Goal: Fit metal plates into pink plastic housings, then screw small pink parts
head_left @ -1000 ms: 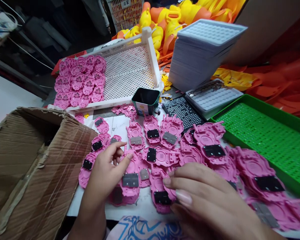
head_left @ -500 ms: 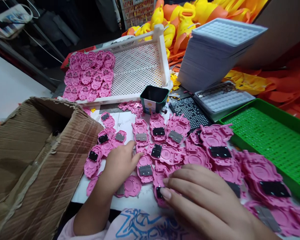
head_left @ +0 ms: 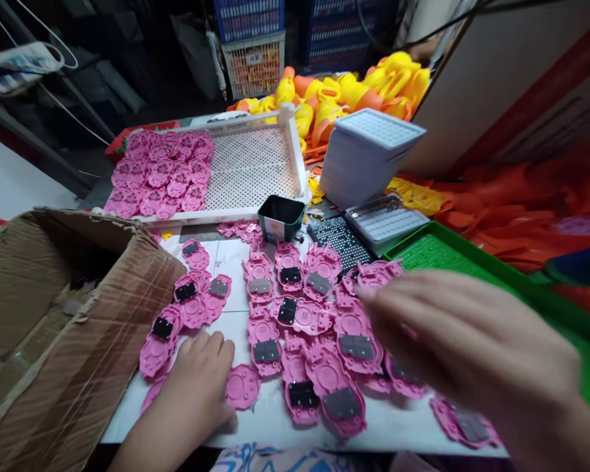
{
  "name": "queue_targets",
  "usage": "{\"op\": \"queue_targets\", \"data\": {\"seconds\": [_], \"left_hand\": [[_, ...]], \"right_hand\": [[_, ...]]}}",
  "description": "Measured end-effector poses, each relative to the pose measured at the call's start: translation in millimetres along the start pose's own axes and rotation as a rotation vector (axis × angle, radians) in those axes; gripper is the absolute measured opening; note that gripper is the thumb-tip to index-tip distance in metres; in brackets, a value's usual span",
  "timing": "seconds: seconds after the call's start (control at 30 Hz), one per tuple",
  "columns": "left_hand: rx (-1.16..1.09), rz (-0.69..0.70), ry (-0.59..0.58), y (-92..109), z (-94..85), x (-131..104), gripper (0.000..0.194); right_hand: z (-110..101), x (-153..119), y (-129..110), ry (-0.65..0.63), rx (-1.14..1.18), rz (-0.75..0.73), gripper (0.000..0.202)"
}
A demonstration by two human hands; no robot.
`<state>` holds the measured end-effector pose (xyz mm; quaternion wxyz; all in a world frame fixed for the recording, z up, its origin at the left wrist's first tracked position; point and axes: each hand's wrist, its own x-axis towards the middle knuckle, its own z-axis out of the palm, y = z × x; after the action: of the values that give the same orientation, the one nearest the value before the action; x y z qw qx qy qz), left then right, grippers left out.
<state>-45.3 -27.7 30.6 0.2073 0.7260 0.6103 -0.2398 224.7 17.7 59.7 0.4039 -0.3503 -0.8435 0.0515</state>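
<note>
My left hand (head_left: 196, 377) is low on the table, its fingers curled over one end of a pink plastic casing half (head_left: 242, 387); the fingertips are hidden. My right hand (head_left: 476, 341), smeared by motion, hovers over the right side of the table, and its grip cannot be made out. Between the hands lie several more pink casing halves (head_left: 305, 316), some overlapping, with black or grey battery-type covers. The nearest has a grey cover (head_left: 341, 403). Another group of casing halves (head_left: 194, 308) lies beside the carton, and one casing half (head_left: 465, 423) sits below my right hand.
An open cardboard box (head_left: 122, 314) stands at left. Behind are a white perforated tray (head_left: 255, 164) with stacked pink parts (head_left: 160, 170), a small dark green bin (head_left: 281, 219) and a stack of white trays (head_left: 364, 157). A green tray (head_left: 452, 262) borders the right; yellow-orange parts (head_left: 324, 105) are piled behind.
My left hand has moved from the middle casings down and left to the casing near the front edge. My right hand has lifted off the casings and moved right. The view has shifted.
</note>
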Motion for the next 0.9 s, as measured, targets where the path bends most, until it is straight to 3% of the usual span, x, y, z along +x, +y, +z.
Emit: {"op": "queue_targets", "data": {"seconds": [0.03,0.1,0.2,0.33,0.4,0.53,0.6,0.77,0.9], "left_hand": [[-0.004,0.0,-0.002,0.1,2.7,1.5,0.034],[-0.021,0.018,0.015,-0.5,5.5,2.3,0.035],[-0.056,0.048,0.038,-4.9,3.7,-4.2,0.035],[-0.244,0.143,0.043,-15.8,-2.0,-18.0,0.023],[-0.418,0.157,0.098,-19.2,-4.6,-20.3,0.027],[-0.873,-0.019,0.417,-15.2,-11.9,-8.9,0.05],[-1.05,-0.029,0.511,-10.3,-16.8,1.7,0.058],[-1.167,-0.017,0.621,-0.2,-28.1,21.9,0.055],[-1.298,0.09,0.575,5.1,-37.5,27.3,0.046]], "right_hand": [[-0.3,10.3,16.9,0.012,-0.183,-0.018,0.012],[4.4,33.5,54.1,-0.172,-0.485,0.149,0.027],[21.3,66.9,103.9,-0.386,-0.673,0.208,0.032],[51.0,95.6,142.4,-0.622,-0.744,0.135,0.022],[64.8,103.3,153.0,-0.715,-0.767,0.114,0.014],[84.8,111.8,166.6,-0.823,-0.812,0.095,0.023],[90.2,113.7,171.5,-0.847,-0.832,0.09,0.024],[95.0,111.9,180.6,-0.877,-0.822,0.083,0.027],[94.4,110.3,181.7,-0.881,-0.747,0.11,0.028]]}}
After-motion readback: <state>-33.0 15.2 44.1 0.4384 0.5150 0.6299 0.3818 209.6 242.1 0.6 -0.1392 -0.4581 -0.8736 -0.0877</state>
